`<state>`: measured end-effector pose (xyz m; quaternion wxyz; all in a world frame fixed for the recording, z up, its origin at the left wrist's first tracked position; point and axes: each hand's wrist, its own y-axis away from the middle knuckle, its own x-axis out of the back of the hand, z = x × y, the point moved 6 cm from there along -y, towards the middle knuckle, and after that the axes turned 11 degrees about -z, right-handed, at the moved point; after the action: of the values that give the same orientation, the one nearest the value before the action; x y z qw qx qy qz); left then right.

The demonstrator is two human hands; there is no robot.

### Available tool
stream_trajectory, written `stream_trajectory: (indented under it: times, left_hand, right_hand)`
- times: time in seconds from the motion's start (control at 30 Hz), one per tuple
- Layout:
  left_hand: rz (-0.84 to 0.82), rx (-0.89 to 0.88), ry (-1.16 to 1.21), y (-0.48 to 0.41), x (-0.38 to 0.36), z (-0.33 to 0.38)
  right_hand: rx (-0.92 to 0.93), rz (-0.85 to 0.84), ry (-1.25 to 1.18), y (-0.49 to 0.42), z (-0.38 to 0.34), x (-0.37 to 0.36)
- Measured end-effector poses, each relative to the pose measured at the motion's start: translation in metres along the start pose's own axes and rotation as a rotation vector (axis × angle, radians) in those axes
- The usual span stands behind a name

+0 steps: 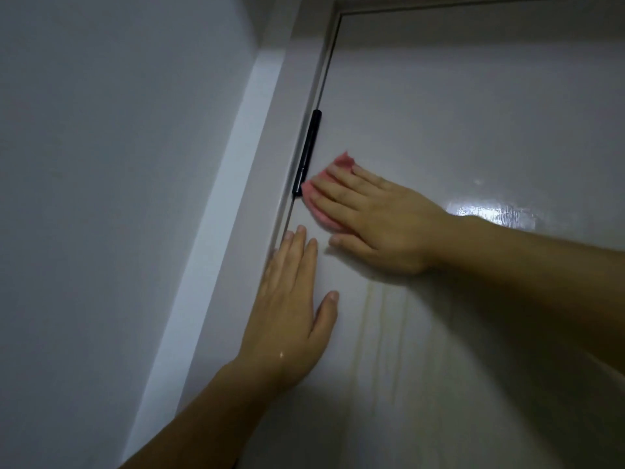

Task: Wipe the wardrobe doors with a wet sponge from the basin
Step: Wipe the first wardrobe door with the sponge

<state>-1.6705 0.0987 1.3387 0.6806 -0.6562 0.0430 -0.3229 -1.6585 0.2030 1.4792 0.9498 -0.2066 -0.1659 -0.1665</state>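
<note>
Head view: the right hand (378, 214) lies flat, fingers extended and spread, pressing a pink sponge (321, 194) against the white wardrobe door (473, 113). The sponge shows above and to the left of the fingertips, its left edge touching the lower end of a black hinge (307, 154) on the door's left edge. The left hand (291, 309) holds nothing; it rests open, palm flat on the door just below the right hand, fingertips reaching the gap between door and frame (270, 164). A droplet sits on the back of the left hand. The door surface is glossy, with a bright wet reflection right of the right wrist. Faint yellowish streaks run down the door below the right hand. A grey wall (118, 164) adjoins the frame at left.
</note>
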Motion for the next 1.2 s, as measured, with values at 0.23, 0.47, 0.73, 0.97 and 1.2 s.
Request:
stream_trajectory:
  times: [0.23, 0.47, 0.73, 0.97, 1.2]
  left_hand:
    - [0.008, 0.000, 0.013, 0.014, -0.010, -0.005]
    - [-0.016, 0.003, 0.002, 0.020, -0.011, -0.006]
    - [-0.047, 0.011, 0.000, 0.020, -0.011, -0.005]
    - [-0.018, 0.036, -0.069, 0.019, -0.014, -0.002]
    - [0.004, 0.107, -0.062, 0.019, -0.010, 0.005]
  right_hand:
    - [-0.061, 0.027, -0.065, -0.003, -0.011, -0.001]
    - [-0.177, 0.052, -0.077, 0.004, 0.004, 0.001]
    - [-0.080, 0.003, -0.010, 0.048, -0.015, -0.020]
    - [-0.107, 0.016, -0.020, 0.079, -0.026, -0.032]
    - [-0.392, 0.094, -0.096, 0.099, 0.032, -0.019]
